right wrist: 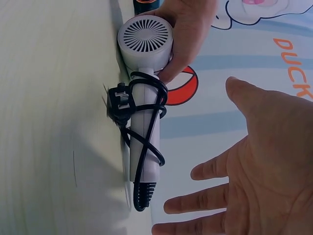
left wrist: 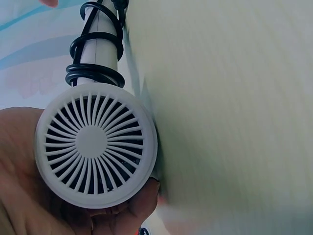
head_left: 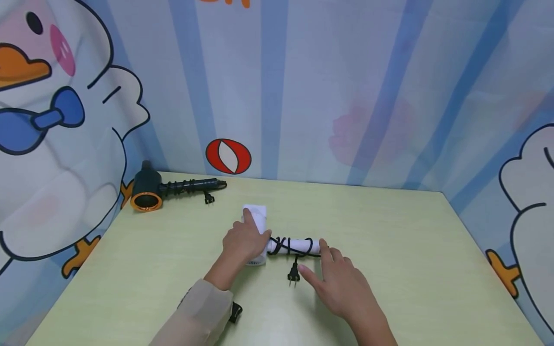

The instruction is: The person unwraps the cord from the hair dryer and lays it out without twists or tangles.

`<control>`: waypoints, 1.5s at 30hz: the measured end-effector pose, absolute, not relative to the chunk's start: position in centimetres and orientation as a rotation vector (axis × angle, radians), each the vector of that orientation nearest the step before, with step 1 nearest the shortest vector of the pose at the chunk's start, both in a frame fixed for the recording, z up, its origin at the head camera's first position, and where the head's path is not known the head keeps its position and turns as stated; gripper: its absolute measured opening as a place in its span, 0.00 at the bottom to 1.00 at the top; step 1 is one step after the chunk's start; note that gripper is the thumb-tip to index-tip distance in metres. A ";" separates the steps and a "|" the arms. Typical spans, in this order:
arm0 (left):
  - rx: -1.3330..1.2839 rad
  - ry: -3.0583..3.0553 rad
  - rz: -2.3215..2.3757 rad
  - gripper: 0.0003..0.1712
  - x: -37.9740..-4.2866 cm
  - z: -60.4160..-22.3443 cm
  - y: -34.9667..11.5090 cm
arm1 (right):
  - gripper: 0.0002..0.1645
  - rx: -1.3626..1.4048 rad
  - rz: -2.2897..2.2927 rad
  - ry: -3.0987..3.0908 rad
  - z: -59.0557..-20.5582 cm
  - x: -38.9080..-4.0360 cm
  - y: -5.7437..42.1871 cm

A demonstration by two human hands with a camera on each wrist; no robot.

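A white hair dryer (head_left: 259,216) lies on the table, its handle pointing right with a black cord (right wrist: 146,142) wound round it. My left hand (head_left: 244,240) grips the barrel from above; the left wrist view shows fingers curled round it behind the round slotted grille (left wrist: 92,142). Beside the handle's end, my right hand (head_left: 342,283) has its fingers spread and holds nothing. In the right wrist view a gap shows between that palm and the handle. The two-pin plug (head_left: 293,274) rests just in front of the handle.
A dark hair dryer (head_left: 147,185) with an orange-rimmed mouth stands at the table's back left, its cord-wrapped handle pointing right. Behind the pale table (head_left: 389,230) hangs a blue striped cloth (head_left: 303,96) with cartoon ducks.
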State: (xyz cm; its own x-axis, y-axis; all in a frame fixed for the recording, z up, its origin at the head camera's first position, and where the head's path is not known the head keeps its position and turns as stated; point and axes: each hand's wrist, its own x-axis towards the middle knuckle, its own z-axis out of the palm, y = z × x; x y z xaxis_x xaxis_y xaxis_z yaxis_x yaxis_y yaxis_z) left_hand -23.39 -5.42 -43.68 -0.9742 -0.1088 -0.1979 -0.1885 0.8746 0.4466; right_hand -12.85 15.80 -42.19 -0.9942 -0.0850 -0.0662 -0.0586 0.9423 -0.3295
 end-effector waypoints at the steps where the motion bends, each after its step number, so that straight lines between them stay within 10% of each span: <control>1: -0.226 2.880 0.711 0.55 -23.4 -43.7 -5.4 | 0.60 -0.108 -0.506 3.014 -42.2 -12.9 15.8; 45: -0.213 2.916 0.656 0.54 -23.5 -44.0 -5.4 | 0.23 -0.338 -0.239 3.027 -44.4 -16.1 10.3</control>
State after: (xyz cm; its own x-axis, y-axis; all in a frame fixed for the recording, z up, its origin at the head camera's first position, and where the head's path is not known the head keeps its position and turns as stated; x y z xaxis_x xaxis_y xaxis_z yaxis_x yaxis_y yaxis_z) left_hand -23.50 -5.44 -44.03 -0.9794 -0.1057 -0.1719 -0.1692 0.8947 0.4134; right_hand -16.10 10.26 -44.41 -0.9718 -0.2257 -0.0687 -0.2121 0.9634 -0.1641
